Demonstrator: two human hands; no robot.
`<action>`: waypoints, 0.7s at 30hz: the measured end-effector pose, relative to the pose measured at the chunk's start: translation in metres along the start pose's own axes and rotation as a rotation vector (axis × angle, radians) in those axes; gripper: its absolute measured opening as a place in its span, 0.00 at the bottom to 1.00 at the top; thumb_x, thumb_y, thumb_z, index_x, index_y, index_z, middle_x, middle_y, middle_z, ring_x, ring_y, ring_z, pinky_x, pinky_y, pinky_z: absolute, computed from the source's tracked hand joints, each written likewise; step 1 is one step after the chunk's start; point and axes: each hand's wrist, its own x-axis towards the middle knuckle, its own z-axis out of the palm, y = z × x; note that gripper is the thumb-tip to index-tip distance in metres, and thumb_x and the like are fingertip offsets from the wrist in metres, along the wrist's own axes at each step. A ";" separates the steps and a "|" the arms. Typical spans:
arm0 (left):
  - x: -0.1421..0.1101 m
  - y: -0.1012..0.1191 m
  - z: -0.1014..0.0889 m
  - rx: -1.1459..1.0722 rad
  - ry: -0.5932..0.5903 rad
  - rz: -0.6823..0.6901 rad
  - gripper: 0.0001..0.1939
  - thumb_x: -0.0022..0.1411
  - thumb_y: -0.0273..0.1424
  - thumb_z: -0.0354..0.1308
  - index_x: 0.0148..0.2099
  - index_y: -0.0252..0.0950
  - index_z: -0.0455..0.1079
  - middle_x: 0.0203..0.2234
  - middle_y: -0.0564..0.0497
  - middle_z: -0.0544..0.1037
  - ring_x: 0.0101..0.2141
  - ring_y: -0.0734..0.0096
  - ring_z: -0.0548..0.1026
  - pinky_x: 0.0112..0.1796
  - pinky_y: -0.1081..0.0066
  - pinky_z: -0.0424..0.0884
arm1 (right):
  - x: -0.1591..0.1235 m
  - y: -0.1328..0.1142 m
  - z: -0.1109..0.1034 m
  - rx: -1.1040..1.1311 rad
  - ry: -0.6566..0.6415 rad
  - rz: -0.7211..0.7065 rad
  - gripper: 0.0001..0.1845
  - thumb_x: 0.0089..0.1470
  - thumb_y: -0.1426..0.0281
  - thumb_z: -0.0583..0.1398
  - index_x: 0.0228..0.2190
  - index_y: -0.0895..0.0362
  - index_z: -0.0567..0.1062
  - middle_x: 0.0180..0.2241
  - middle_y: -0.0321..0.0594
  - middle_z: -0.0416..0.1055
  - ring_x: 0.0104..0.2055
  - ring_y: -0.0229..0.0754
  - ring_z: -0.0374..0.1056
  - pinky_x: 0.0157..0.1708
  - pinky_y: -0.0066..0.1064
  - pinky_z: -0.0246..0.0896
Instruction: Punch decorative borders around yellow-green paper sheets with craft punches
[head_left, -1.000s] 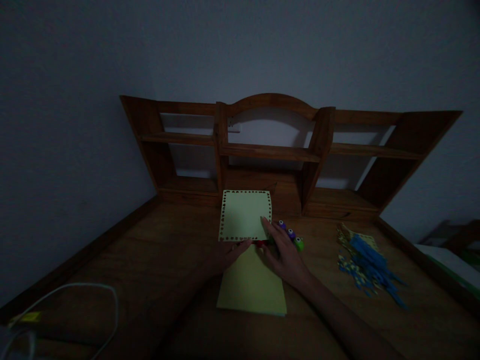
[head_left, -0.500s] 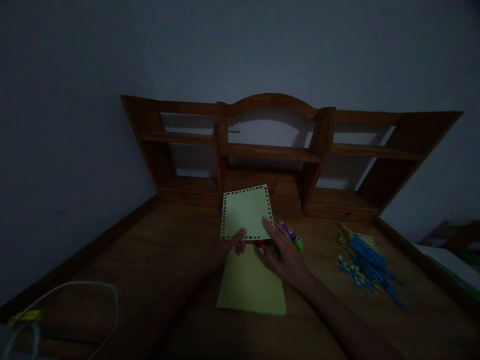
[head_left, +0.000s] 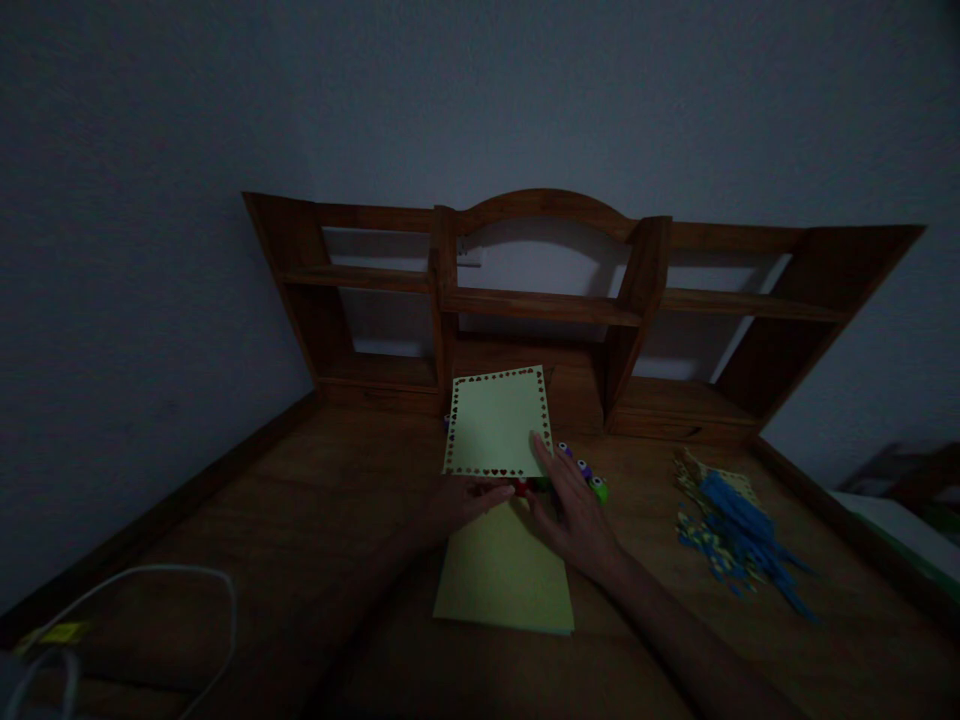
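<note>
In dim light, a pale yellow sheet with a punched heart border stands tilted up off the wooden desk. My right hand grips its lower right corner, fingers running up the edge. My left hand lies just below the sheet's bottom edge with its fingers stretched toward a small red punch between the two hands, holding nothing. A plain yellow sheet lies flat on the desk under both hands. Purple, blue and green punches sit in a row just right of my right hand.
A wooden shelf unit stands at the back of the desk against the wall. A heap of blue and yellow paper scraps lies at the right. A white cable loops at the near left.
The punched sheet has been lifted and tilted further up and slightly right. My left hand slid off its bottom edge and now lies lower, by the red punch.
</note>
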 end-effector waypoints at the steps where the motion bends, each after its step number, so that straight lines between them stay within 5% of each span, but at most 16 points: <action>1: 0.000 0.000 0.000 0.010 0.010 -0.007 0.22 0.59 0.47 0.53 0.43 0.37 0.77 0.34 0.49 0.80 0.34 0.64 0.74 0.37 0.70 0.67 | 0.000 0.000 0.000 -0.001 -0.007 0.003 0.38 0.59 0.69 0.52 0.65 0.50 0.40 0.65 0.37 0.47 0.66 0.48 0.44 0.63 0.49 0.46; 6: 0.001 -0.003 0.000 0.067 0.033 -0.086 0.24 0.58 0.51 0.52 0.30 0.34 0.73 0.22 0.52 0.74 0.25 0.70 0.69 0.28 0.73 0.63 | -0.001 0.002 0.002 -0.005 -0.002 0.003 0.38 0.59 0.69 0.52 0.65 0.50 0.40 0.65 0.37 0.48 0.66 0.49 0.44 0.63 0.49 0.46; 12: 0.001 -0.011 0.001 0.028 0.069 -0.034 0.26 0.61 0.51 0.46 0.22 0.36 0.62 0.19 0.54 0.67 0.24 0.70 0.67 0.31 0.71 0.63 | 0.000 0.000 0.002 0.005 -0.012 -0.026 0.38 0.59 0.69 0.52 0.65 0.51 0.40 0.65 0.36 0.48 0.66 0.47 0.44 0.63 0.47 0.46; 16: 0.002 -0.016 0.001 0.024 0.036 -0.043 0.28 0.64 0.51 0.41 0.21 0.36 0.62 0.20 0.55 0.67 0.27 0.70 0.68 0.35 0.71 0.63 | 0.002 0.005 0.004 0.043 0.022 -0.017 0.37 0.58 0.69 0.52 0.65 0.50 0.43 0.65 0.37 0.49 0.66 0.46 0.45 0.63 0.45 0.47; 21: 0.008 -0.018 0.000 0.016 0.197 -0.081 0.29 0.64 0.52 0.37 0.28 0.38 0.69 0.17 0.56 0.64 0.24 0.70 0.66 0.33 0.71 0.63 | 0.008 0.026 -0.003 0.091 0.196 0.094 0.37 0.59 0.69 0.52 0.65 0.53 0.42 0.66 0.42 0.44 0.66 0.47 0.45 0.63 0.46 0.46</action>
